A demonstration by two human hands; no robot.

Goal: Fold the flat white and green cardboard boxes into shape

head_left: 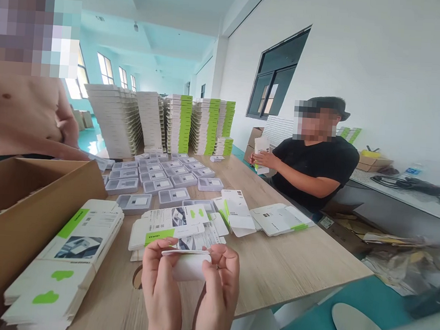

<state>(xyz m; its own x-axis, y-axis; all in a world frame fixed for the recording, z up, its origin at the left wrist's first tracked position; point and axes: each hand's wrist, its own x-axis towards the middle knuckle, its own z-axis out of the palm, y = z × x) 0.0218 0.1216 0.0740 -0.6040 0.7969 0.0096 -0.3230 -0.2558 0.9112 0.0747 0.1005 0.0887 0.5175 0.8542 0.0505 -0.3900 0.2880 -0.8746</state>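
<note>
My left hand point(164, 287) and my right hand point(218, 290) are both closed on a white cardboard carton point(192, 267) at the near side of the table. Thumbs press its near face while the fingers curl behind it; its upper edge shows a folded flap. Just beyond my hands lie flat printed cartons point(174, 221) in white and green, overlapping. A banded stack of flat cartons point(74, 255) rests to the left. Farther back, several translucent plastic trays point(158, 185) hold small white pieces.
An open brown cardboard box point(39, 207) stands at the left edge. Tall stacks of finished-looking boxes point(179, 124) rise at the back. A person in black point(314, 166) holds a carton on the right; another person point(23, 116) stands at left. A white fan base point(359, 325) is on the floor.
</note>
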